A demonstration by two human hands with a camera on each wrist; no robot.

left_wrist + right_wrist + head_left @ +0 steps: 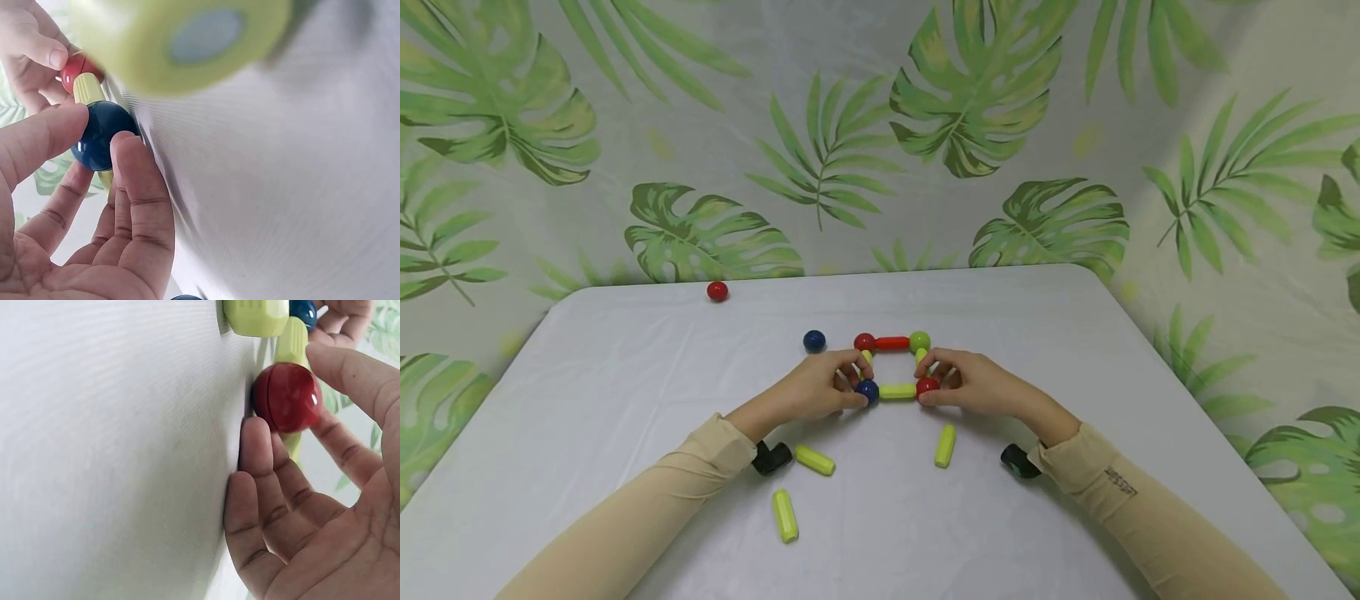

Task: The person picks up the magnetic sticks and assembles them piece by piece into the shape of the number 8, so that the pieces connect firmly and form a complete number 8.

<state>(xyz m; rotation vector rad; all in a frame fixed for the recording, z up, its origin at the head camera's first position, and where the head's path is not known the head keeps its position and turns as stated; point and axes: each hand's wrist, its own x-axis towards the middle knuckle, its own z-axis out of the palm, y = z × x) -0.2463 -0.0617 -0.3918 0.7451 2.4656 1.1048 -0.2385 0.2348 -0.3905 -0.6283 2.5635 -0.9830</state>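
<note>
A square of rods and balls lies flat on the white table. At its near left corner, my left hand [812, 390] pinches a blue ball [103, 140] between thumb and fingers. My right hand [985, 387] has its thumb and curled fingers around the red ball [287, 397] at the near right corner. Between these two balls runs a yellow-green rod [897, 392]. The far side has another red ball [864, 342], a red rod [892, 342] and a lime green ball [920, 341]. Fingers partly hide the yellow-green side rods.
Behind my left hand sits a loose blue ball [814, 341]. Another red ball [717, 291] is by the far table edge. Loose yellow-green rods lie nearer me: one [945, 446] on the right, two [816, 460] on the left. A leaf-patterned cloth hangs behind the table.
</note>
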